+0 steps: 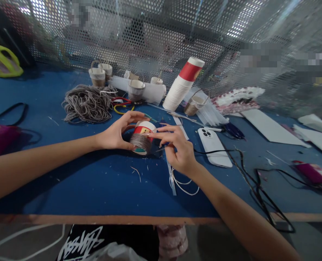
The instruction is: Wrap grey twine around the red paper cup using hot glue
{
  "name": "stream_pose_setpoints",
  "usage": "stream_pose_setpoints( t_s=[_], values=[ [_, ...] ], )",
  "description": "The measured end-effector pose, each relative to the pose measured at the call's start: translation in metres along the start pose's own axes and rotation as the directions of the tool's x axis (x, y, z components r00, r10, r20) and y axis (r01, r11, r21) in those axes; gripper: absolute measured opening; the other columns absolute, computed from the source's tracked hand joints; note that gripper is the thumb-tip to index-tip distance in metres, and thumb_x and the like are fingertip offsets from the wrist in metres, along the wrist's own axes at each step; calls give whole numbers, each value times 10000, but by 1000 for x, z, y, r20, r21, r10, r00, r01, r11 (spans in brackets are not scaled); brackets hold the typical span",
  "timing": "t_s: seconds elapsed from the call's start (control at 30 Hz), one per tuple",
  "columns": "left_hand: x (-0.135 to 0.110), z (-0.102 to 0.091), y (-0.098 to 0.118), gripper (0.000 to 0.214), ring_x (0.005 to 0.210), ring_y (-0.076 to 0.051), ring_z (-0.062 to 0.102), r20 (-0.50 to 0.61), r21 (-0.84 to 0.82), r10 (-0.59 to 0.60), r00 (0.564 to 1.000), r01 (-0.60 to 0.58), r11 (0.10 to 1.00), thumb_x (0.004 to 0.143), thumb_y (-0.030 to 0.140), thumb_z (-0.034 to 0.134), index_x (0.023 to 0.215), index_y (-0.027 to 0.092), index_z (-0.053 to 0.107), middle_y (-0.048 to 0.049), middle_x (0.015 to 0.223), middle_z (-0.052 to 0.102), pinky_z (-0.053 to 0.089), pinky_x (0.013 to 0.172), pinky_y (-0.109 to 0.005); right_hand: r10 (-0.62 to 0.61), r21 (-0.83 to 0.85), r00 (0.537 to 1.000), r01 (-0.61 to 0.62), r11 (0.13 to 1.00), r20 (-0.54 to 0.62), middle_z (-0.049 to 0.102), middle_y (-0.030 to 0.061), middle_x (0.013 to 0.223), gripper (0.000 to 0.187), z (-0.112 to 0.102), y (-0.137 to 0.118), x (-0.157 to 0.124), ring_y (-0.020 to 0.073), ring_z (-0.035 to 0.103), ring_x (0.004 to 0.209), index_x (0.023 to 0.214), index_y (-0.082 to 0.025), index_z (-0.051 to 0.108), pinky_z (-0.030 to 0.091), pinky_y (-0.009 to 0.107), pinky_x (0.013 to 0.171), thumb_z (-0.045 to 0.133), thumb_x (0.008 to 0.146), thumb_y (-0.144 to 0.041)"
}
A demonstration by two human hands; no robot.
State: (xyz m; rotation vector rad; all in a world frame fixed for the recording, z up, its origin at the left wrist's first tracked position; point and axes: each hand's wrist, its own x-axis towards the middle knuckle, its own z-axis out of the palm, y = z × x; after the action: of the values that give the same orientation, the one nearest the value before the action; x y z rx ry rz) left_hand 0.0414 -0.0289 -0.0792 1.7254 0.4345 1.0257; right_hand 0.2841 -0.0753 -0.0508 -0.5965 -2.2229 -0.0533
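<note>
A paper cup (pixel 145 125) with a red band lies tilted between my hands, grey-brown cord (pixel 140 141) wound round part of it. My left hand (pixel 122 132) grips the cup from the left, thumb at the lower edge and fingers over the far side. My right hand (pixel 177 145) is at the cup's right side, index finger stretched out and fingertips touching the side near the cord's edge. Its other fingers are partly hidden. Behind it shows part of a dark blue object whose kind I cannot make out. Cord scraps (pixel 136 173) lie in front of the cup.
Behind the cup lie a cord bundle (pixel 87 103) and red-and-yellow-handled pliers (pixel 124 105). A leaning cup stack (pixel 178 90) stands among several small cord-wrapped baskets (pixel 136 90) and white glue sticks (pixel 209 112). A white phone (pixel 214 146) and black cable (pixel 242 165) are at right.
</note>
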Motion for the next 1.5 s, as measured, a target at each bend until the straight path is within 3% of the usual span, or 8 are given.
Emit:
stream_pose_setpoints(
  t_s=[0.27, 0.4, 0.5, 0.77, 1.2, 1.5],
  values=[
    [-1, -4, -2, 862, 1381, -340, 523, 9, -54, -17, 1000, 17, 998, 570, 200, 923, 1317, 252, 496, -135, 1454, 553, 428, 1157, -501, -109, -82, 993, 106, 991, -37, 759, 15, 928, 453, -1, 3, 1, 221, 674, 970, 1113, -285, 606, 574, 462, 874, 445, 863, 57],
    [0, -5, -2, 876, 1393, -357, 512, 8, -91, -25, 1000, 25, 996, 569, 222, 932, 1332, 252, 504, -145, 1473, 548, 443, 1138, -501, -125, -82, 990, 120, 989, -66, 777, 2, 1017, 400, -2, 2, 2, 210, 678, 975, 994, -283, 586, 579, 455, 857, 450, 853, 66],
    [1, -6, -2, 883, 1408, -363, 497, 4, -110, -35, 999, 36, 993, 567, 237, 938, 1334, 249, 502, -151, 1483, 541, 446, 1135, -495, -117, -79, 990, 110, 991, -83, 772, -2, 971, 398, -3, 0, 3, 199, 687, 959, 965, -283, 585, 591, 450, 863, 442, 856, 73],
    [3, -8, -4, 893, 1431, -363, 468, -6, -161, -18, 1000, 17, 987, 549, 259, 958, 1323, 252, 511, -150, 1486, 537, 456, 1120, -475, -61, -27, 992, 58, 998, -106, 745, 1, 876, 431, -3, 0, 1, 195, 690, 940, 1002, -278, 618, 609, 431, 840, 427, 858, 80],
    [3, -10, -2, 832, 1424, -346, 474, -9, -250, -32, 999, 29, 968, 561, 246, 944, 1294, 264, 551, -115, 1474, 560, 466, 1100, -460, -79, -17, 989, 78, 997, -125, 763, 7, 913, 448, -5, -1, 2, 203, 681, 949, 1061, -285, 644, 610, 423, 832, 445, 859, 63],
    [4, -13, -7, 854, 1409, -337, 485, -67, -317, -35, 997, 12, 948, 490, 243, 951, 1263, 272, 588, -82, 1416, 606, 407, 1161, -475, -89, -32, 987, 85, 996, -133, 755, 5, 866, 443, -6, -2, 3, 199, 687, 923, 1056, -281, 652, 619, 416, 818, 440, 867, 59]
  ],
)
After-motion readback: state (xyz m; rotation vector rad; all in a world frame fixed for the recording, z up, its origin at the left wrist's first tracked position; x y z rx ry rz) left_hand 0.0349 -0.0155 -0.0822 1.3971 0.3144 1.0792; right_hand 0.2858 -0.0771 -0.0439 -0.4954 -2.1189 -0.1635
